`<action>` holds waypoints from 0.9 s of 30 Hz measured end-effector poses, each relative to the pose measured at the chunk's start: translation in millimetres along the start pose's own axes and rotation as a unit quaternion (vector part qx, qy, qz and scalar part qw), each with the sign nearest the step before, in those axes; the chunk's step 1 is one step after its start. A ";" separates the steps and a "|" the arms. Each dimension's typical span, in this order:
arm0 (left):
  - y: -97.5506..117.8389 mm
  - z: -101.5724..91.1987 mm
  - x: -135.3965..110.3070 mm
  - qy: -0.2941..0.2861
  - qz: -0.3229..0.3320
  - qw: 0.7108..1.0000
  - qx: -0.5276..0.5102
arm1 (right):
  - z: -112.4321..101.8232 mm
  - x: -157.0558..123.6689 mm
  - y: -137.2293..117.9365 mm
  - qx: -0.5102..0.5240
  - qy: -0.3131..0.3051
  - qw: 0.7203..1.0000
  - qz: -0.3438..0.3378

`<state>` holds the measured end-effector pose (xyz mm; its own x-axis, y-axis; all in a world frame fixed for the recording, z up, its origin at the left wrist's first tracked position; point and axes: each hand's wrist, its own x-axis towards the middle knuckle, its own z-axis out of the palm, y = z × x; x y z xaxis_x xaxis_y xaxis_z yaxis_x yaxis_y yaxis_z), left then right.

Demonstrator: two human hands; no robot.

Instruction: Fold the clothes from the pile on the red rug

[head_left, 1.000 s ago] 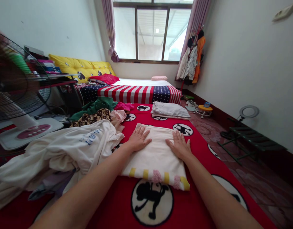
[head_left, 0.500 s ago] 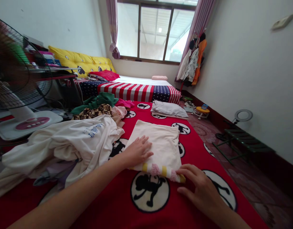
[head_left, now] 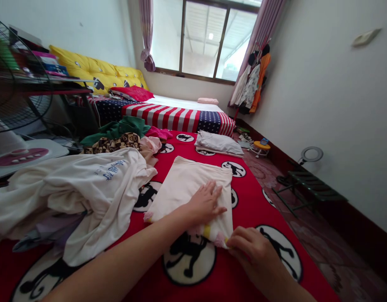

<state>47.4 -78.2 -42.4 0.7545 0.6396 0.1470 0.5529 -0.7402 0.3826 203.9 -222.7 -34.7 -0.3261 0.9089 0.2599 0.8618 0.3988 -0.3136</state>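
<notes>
Red blanket (head_left: 250,203) as surface; cream garment (head_left: 181,184) flat on it, looks mostly folded. Left hand (head_left: 207,204) spread on top, gripping nothing; right hand (head_left: 256,251) pinches its near right corner. Pale bundle (head_left: 217,142) beyond (probably done); loose pile (head_left: 86,180) at left unfolded.

So there's a folded cream garment (head_left: 177,180) lying on a red blanket (head_left: 250,209) with black monkeys in pale circles. Left hand (head_left: 207,203) is flat on it, fingers spread, and the right hand (head_left: 252,247) has its near right corner pinched (yep, right by the pink and yellow trim (head_left: 207,231)). Toward the blanket's left edge there's 1 rumpled white garment (head_left: 92,180) with blue lettering, plus a green garment (head_left: 126,127) and a brown-patterned garment (head_left: 118,143) farther back. 1 folded pale grey garment (head_left: 218,143) sits near the far right corner.
</notes>
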 end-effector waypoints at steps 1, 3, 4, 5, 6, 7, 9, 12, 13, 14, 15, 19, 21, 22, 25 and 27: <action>-0.7 5.4 -1.5 0.012 0.000 1.000 0.007 | 1.1 -1.0 -1.7 0.027 -0.009 1.000 0.009; -1.7 14.4 -6.0 0.043 0.014 0.999 0.020 | -0.8 1.5 -2.4 0.101 -0.045 0.993 0.034; -2.0 17.5 -8.2 0.055 0.021 0.998 0.024 | -3.8 5.4 -0.3 0.140 -0.074 0.986 0.051; -2.2 19.8 -9.9 0.062 0.026 0.997 0.027 | -7.4 11.3 3.9 0.178 -0.106 0.976 0.075; -2.5 21.3 -11.1 0.063 0.029 0.997 0.028 | -11.3 19.2 10.5 0.211 -0.129 0.963 0.105; -2.7 22.2 -11.7 0.064 0.031 0.997 0.029 | -14.8 28.9 19.6 0.237 -0.131 0.952 0.140; -3.1 22.9 -11.6 0.062 0.033 0.997 0.030 | -18.9 53.1 44.4 0.258 -0.062 0.942 0.207; -3.4 22.7 -11.0 0.057 0.034 0.997 0.031 | -16.6 96.6 88.4 0.191 0.102 0.942 0.255; -3.3 22.3 -11.1 0.057 0.036 0.997 0.031 | -14.3 111.1 102.0 0.160 0.119 0.943 0.268; -3.1 21.8 -11.5 0.058 0.037 0.997 0.032 | -11.8 124.9 114.1 0.125 0.122 0.943 0.284; -2.9 21.0 -12.0 0.059 0.039 0.997 0.031 | -9.3 137.3 124.3 0.094 0.119 0.943 0.295; -1.5 18.2 -13.7 0.061 0.038 0.997 0.019 | -2.3 167.7 146.1 0.040 0.120 0.944 0.304; -1.2 17.9 -13.7 0.060 0.037 0.997 0.011 | 1.1 170.5 147.7 0.031 0.138 0.940 0.310; -1.2 18.1 -13.5 0.060 0.037 0.997 0.007 | 3.2 169.6 147.0 0.020 0.144 0.937 0.317; -1.5 19.5 -12.9 0.063 0.037 0.997 0.002 | 9.3 164.3 141.7 -0.043 0.134 0.930 0.340; -1.6 20.3 -12.7 0.064 0.038 0.997 0.002 | 9.4 163.3 136.5 -0.090 0.101 0.927 0.350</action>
<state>44.1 -89.4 -63.4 0.7433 0.6029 0.2897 0.4982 -0.7880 0.3617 264.6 -18.6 -43.7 0.4012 0.8889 0.2211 0.8916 -0.3236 -0.3169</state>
